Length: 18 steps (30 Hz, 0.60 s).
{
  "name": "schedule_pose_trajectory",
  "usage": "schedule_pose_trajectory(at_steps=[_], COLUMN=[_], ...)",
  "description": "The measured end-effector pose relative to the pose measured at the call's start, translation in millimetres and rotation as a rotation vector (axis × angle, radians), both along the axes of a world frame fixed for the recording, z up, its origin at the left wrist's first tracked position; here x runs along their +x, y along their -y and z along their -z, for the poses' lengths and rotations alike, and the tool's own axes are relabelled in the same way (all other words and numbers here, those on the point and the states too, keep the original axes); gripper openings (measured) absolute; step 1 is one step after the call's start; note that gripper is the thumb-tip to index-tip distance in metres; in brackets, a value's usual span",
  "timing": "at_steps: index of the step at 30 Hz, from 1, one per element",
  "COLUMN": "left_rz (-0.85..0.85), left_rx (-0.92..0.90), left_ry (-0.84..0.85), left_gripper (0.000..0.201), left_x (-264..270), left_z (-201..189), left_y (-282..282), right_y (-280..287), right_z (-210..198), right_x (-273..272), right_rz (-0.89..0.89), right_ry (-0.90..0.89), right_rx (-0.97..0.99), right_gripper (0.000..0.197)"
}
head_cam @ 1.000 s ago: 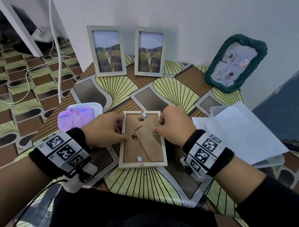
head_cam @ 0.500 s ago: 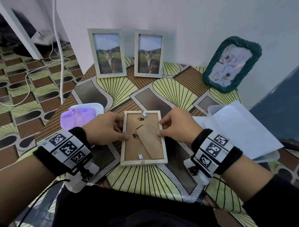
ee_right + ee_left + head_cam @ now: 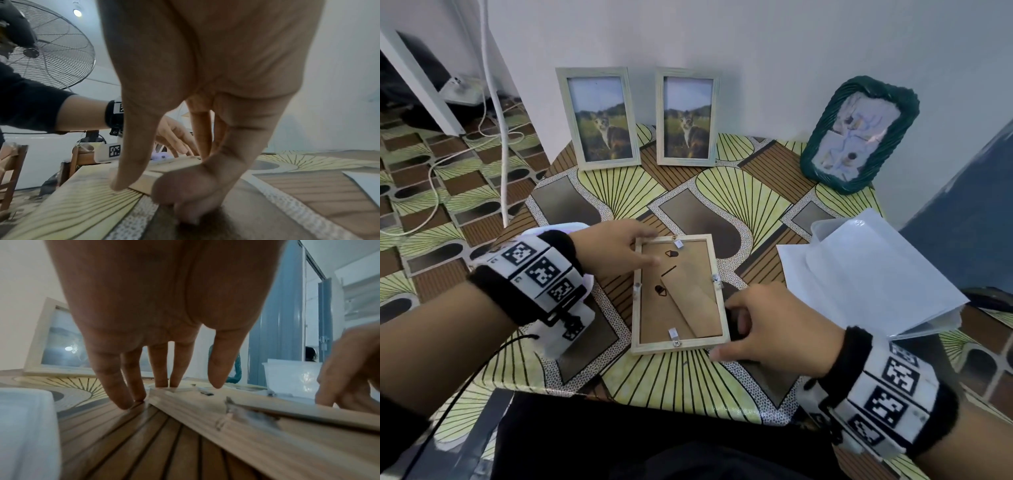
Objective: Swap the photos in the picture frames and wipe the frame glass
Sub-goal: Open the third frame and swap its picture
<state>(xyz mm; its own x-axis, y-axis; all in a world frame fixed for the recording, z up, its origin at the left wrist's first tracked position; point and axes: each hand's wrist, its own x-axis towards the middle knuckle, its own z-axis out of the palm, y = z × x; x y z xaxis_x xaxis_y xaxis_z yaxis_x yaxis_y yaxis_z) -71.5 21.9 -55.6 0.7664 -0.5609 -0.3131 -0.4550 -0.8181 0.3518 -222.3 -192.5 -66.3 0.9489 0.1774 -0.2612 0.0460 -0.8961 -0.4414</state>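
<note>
On the near middle of the table (image 3: 688,377), the light wooden frame (image 3: 681,342) lay face down, brown backing board (image 3: 681,301) up, stand flap folded flat. My left hand (image 3: 613,250) was at its far-left corner, fingers (image 3: 127,391) straight and loosely spread, tips touching the frame edge and the tabletop, gripping nothing. My right hand (image 3: 767,329) was at the near-right corner, thumb down on the table just beside the frame, other fingers reaching to the right edge; whether they actually pinched the rail, I couldn't tell. Step in hand, as I judged it: opening the back to get the photo out. Small metal tabs (image 3: 675,337) at the near, far and side edges looked partly turned, too small to confirm. Next move would need each tab swung clear, then the board lifted by its edge without dragging the glass underneath. Two matching frames (image 3: 599,120) with cat photos stood against the far wall, a green frame (image 3: 859,133) far right, white sheets (image 3: 866,274) on the right, a purple cloth (image 3: 162,157) far left behind my wrist.
</note>
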Motion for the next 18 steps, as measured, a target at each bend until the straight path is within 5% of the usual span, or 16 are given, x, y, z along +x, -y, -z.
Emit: schedule_pose_trajectory(at_steps=[4, 10, 18], left_rz=[0.054, 0.008, -0.080], left_rx=[0.086, 0.022, -0.067], left_ry=[0.076, 0.124, 0.142], left_gripper=[0.051, 0.035, 0.035], left_x=[2, -1, -20], left_z=[3, 2, 11], left_y=[4, -5, -26], right_y=[-2, 12, 24], right_z=[6, 8, 5], right_x=[0, 12, 48], right_rz=[-0.025, 0.075, 0.209], right_ry=[0.042, 0.077, 0.125], right_rx=[-0.020, -0.006, -0.001], right_gripper=[0.047, 0.026, 0.026])
